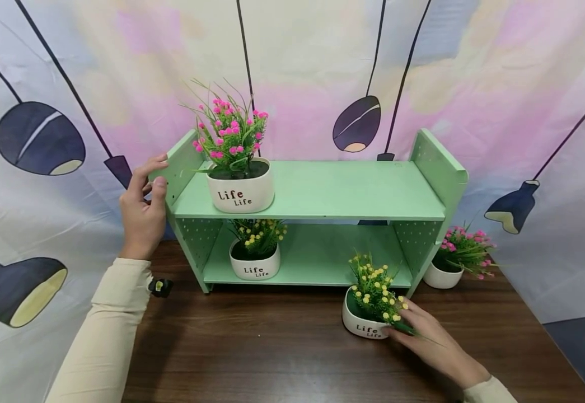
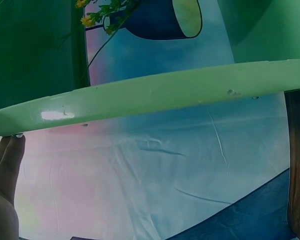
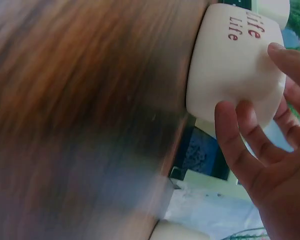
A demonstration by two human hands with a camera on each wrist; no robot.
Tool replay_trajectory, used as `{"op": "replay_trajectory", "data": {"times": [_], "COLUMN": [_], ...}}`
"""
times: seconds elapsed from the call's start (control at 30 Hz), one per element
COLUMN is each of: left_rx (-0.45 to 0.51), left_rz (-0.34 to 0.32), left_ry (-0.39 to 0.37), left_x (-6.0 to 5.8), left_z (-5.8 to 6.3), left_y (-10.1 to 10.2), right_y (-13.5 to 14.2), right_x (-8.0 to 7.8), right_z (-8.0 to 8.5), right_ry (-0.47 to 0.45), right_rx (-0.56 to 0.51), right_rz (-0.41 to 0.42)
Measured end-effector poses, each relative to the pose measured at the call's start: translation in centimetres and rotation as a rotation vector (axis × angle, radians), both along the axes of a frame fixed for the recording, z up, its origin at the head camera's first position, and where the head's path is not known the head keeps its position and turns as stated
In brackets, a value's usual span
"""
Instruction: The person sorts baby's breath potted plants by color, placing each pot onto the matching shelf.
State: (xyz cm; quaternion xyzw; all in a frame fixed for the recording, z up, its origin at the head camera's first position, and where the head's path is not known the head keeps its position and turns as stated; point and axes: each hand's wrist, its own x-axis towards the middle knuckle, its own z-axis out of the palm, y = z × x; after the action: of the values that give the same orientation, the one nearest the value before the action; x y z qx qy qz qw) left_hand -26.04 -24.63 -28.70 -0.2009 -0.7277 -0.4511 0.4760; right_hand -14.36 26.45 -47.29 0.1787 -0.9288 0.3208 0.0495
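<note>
Two bare hands are at work: the right hand grasps one end of a low white flowerpot with yellow flowers, thumb at the front and fingers round its side, while the left hand grips nothing, its fingertips touching the outer side of a green shelf.

The flowerpot is upright in front of the shelf's lower right corner, with the words "Life Life" facing forward. It appears to rest on the brown wooden counter, though whether the hand bears its weight cannot be told.

Behind it, the right part of the shelf's lower level is bare; a second yellow-flowered pot stands toward the left of that level. Above that, a pink-flowered pot stands on the top level. Another pink-flowered pot is on the counter, just beside the shelf's right end.

Beyond hangs a pastel cloth printed with dark lamps.

The step in hand looks like handling the front pot, with the left hand perhaps steadying the shelf. Moving the pot would call for a secure hold, kept level, and its leaves clear of the upper board.
</note>
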Motion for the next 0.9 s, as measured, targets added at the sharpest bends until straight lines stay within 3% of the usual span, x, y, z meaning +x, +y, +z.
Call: {"op": "replay_trajectory", "data": {"times": [0.13,0.27,0.43,0.67,0.9], "left_rx": [0.004,0.007,0.012,0.012,0.013], "left_rz": [0.001,0.0,-0.001,-0.002,0.014], "left_ry": [0.003,0.012,0.021,0.008,-0.001], "left_x": [0.1,0.1,0.1,0.1,0.3], "left_z": [0.0,0.1,0.1,0.1,0.0], "left_y": [0.2,0.3,0.4,0.4,0.3], "right_y": [-0.2,-0.2,-0.5,-1.1,-1.5], "right_x": [0.0,-0.1,0.1,0.2,0.1], "right_z": [0.2,0.2,-0.1,-0.8,-1.6], "right_ry": [-0.099,-0.116,-0.011,0.215,0.348], "right_rx": [-0.023,-0.03,-0.01,-0.003,-0.126], "right_rz": [-0.043,-0.037,-0.068,-0.116,-0.066]}}
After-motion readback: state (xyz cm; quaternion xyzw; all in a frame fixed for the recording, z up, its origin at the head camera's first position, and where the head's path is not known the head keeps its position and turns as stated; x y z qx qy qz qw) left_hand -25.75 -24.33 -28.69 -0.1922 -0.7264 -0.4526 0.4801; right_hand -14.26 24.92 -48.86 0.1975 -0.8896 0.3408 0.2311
